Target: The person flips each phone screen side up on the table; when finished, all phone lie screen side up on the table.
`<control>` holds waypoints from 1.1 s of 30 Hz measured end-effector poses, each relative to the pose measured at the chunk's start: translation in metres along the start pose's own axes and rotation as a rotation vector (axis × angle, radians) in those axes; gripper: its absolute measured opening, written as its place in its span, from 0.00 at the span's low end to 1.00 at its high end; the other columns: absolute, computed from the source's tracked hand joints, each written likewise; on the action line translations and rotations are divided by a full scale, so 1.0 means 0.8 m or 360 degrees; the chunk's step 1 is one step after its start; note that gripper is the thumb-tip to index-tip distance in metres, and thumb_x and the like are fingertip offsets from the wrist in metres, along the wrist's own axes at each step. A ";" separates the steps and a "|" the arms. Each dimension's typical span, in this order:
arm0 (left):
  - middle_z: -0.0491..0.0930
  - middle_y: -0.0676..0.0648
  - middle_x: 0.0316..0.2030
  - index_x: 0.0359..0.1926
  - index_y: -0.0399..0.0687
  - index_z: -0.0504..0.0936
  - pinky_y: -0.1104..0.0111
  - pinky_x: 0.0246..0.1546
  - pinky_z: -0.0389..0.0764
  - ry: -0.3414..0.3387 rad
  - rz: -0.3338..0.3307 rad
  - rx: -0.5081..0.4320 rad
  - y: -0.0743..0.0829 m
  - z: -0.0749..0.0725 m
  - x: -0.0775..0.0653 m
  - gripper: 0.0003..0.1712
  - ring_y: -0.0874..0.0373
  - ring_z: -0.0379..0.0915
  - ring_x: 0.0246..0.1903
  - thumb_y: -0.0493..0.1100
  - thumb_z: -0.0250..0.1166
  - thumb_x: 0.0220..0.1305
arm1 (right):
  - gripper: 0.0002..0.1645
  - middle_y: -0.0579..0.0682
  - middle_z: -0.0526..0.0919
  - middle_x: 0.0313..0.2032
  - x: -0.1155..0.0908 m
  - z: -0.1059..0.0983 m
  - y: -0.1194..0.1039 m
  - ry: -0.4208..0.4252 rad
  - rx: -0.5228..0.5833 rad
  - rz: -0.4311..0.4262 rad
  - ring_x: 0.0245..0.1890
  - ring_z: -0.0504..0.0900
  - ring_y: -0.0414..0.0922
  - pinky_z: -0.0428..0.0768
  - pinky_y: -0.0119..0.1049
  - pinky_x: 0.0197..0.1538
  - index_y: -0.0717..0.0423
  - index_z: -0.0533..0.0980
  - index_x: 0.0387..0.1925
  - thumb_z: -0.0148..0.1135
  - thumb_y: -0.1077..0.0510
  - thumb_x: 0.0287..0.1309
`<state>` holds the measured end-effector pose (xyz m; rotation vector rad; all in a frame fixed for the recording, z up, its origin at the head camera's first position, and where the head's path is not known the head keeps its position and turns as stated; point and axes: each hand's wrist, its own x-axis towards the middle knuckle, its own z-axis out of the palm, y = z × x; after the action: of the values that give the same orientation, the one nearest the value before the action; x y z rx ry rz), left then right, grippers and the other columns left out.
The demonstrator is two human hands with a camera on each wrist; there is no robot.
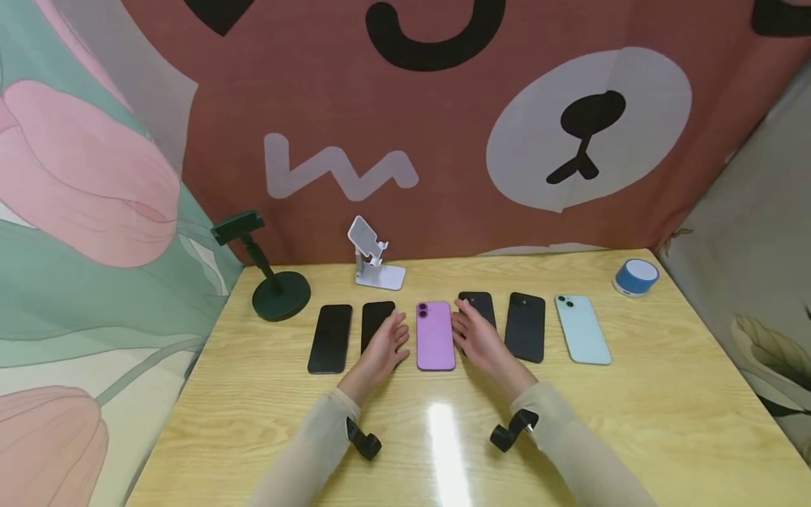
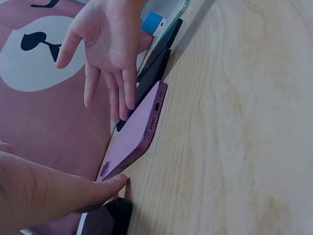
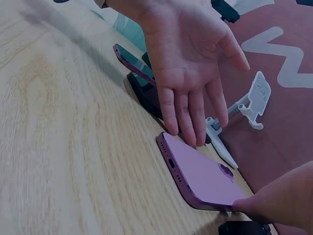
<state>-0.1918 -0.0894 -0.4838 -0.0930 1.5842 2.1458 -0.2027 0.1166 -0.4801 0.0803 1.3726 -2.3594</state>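
1. Nearest my head view, a black wrist mount sits by the left sleeve and another mount by the right sleeve, probably set so that each looks across at the work.
2. I have both hands spread, neither pinching anything. The left hand and right hand turn their palms inward, fingers mostly straight; I judge they flank the phone to leave its long edges reachable. I cannot tell from the wrist views whether any fingertip touches it.
3. Between them, on the counter, lies the purple phone: it looks flat, back upward, plain lilac with a darker rim. Its two lenses sit at the far left corner, and its charging port faces near.
4. Alongside, I see a black phone and a half-covered phone to the left; a partly hidden phone, a dark phone and a pale blue phone to the right. The gaps perhaps keep each separately graspable.
5. Farther, I find a dark green stand left, a white stand and, far right, a blue-and-white cylinder, likely kept beyond the row for room.
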 end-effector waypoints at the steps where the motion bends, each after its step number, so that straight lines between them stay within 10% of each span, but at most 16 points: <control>1: 0.37 0.28 0.71 0.73 0.36 0.40 0.43 0.66 0.41 0.0003 0.0007 -0.0004 -0.001 0.000 0.000 0.41 0.36 0.33 0.71 0.60 0.34 0.73 | 0.41 0.65 0.31 0.72 0.001 0.000 0.002 0.0005 -0.0002 0.0007 0.72 0.31 0.56 0.36 0.47 0.71 0.57 0.34 0.74 0.35 0.42 0.73; 33: 0.39 0.32 0.72 0.72 0.30 0.39 0.45 0.67 0.43 0.0033 0.0028 -0.0046 -0.019 0.015 0.011 0.41 0.40 0.34 0.71 0.58 0.35 0.74 | 0.43 0.65 0.25 0.71 0.006 0.006 0.010 0.0037 -0.0208 0.0090 0.71 0.26 0.57 0.33 0.49 0.70 0.61 0.33 0.73 0.39 0.44 0.72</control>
<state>-0.1909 -0.0721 -0.4962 -0.1114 1.5716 2.1880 -0.2032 0.1077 -0.4850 0.1081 1.5119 -2.2233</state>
